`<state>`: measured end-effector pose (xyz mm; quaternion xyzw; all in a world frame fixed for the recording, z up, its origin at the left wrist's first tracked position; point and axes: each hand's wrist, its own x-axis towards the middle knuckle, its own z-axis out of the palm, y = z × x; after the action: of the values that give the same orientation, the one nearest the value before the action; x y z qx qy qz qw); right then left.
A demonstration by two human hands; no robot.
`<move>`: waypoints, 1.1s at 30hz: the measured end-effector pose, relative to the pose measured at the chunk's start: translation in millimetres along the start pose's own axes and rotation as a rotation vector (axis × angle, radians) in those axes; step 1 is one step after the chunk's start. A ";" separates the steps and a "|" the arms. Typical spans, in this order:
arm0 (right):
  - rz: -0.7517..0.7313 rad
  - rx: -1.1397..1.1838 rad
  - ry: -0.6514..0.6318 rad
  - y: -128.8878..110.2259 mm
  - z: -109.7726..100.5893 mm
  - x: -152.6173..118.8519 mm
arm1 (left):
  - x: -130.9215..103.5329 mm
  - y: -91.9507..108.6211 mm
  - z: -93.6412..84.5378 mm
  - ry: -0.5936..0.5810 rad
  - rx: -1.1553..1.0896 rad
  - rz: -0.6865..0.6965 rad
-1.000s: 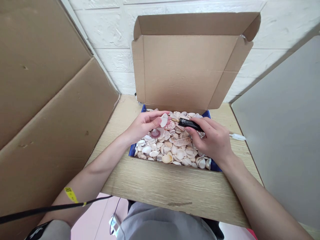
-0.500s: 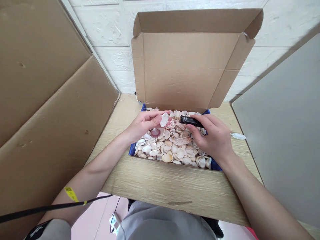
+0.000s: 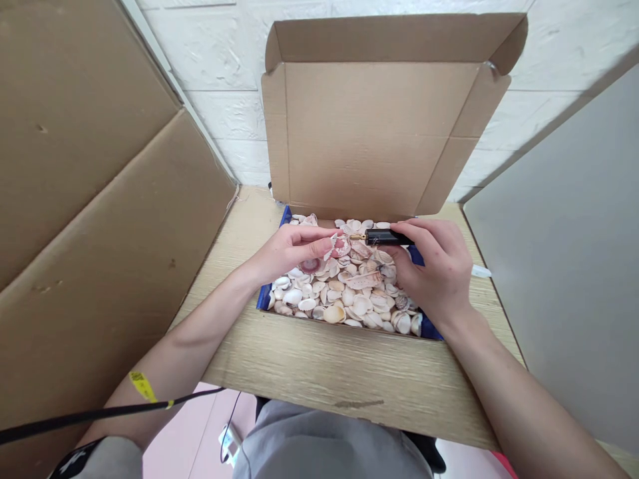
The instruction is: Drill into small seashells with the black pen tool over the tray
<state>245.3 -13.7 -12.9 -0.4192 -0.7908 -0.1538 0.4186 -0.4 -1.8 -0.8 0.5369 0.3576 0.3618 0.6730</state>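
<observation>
My left hand (image 3: 302,247) pinches a small white seashell (image 3: 331,247) between thumb and fingers, now seen tilted. From the other side my right hand (image 3: 434,263) grips a black mini drill (image 3: 382,237) with a brass-coloured chuck. The drill's tip points left at the shell; whether bit and shell touch I cannot tell. Both hands hover over an open cardboard box whose bed of loose shells (image 3: 344,296) is mostly white, cream and pinkish. A longer, ridged pinkish shell (image 3: 364,280) lies in the middle, and a purplish round shell (image 3: 310,265) sits below my left hand.
The box's raised lid (image 3: 369,133) leans toward the white brick wall (image 3: 219,66). Cardboard panels (image 3: 114,193) stand on the left, a grey panel (image 3: 564,246) on the right. A white-tipped object (image 3: 481,271) lies beyond my right hand on the wooden table (image 3: 319,359). A black cable (image 3: 100,416) crosses lower left.
The shell in my left hand has turned from showing its broad face to a narrower, tilted view. My right hand and the drill have shifted slightly right, the drill now more level.
</observation>
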 end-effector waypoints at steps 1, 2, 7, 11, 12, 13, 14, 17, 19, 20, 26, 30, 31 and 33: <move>0.010 0.001 -0.007 0.0 0.2 -0.2 | -0.2 0.4 0.3 0.001 0.007 0.000; 0.024 0.005 -0.025 -0.1 0.4 -0.6 | -0.4 0.9 0.7 0.008 0.015 0.002; 0.120 -0.015 -0.224 -1.6 2.2 -4.0 | -2.0 3.4 3.4 0.068 0.075 0.006; 0.143 -0.016 -0.349 -2.3 2.4 -6.1 | -2.5 5.2 5.3 0.076 0.084 0.006; 0.137 -0.002 -0.358 -2.6 2.4 -6.3 | -2.5 5.3 5.5 0.080 0.083 0.001; 0.129 0.011 -0.357 -2.9 2.3 -6.5 | -2.4 5.2 5.6 0.086 0.080 -0.002; 0.123 0.021 -0.349 -3.3 2.3 -6.4 | -2.2 4.9 5.5 0.090 0.075 -0.004; 0.114 0.007 -0.295 -4.4 2.1 -5.4 | -1.9 3.4 4.4 0.084 0.072 -0.006; 0.087 -0.015 -0.241 -4.6 1.6 -3.9 | -1.9 2.3 3.3 0.059 0.073 0.005; 0.063 -0.020 -0.210 -4.5 1.3 -3.0 | -1.9 1.8 2.7 0.045 0.074 0.011; -0.041 -0.053 -0.065 -2.2 -0.8 0.5 | -2.0 2.3 1.4 0.030 0.104 0.007; -0.072 -0.075 0.014 -0.5 -0.3 1.2 | -1.5 5.6 3.2 0.008 0.156 0.000; -0.083 -0.073 0.031 -0.1 0.1 1.3 | -1.4 6.1 3.6 0.006 0.165 0.001; -0.089 -0.068 0.047 0.2 0.7 1.5 | -1.4 6.1 4.2 0.003 0.175 -0.002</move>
<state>244.7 -12.3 -12.2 -0.3938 -0.7929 -0.2090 0.4153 2.0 -4.1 6.0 0.5928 0.3894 0.3295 0.6231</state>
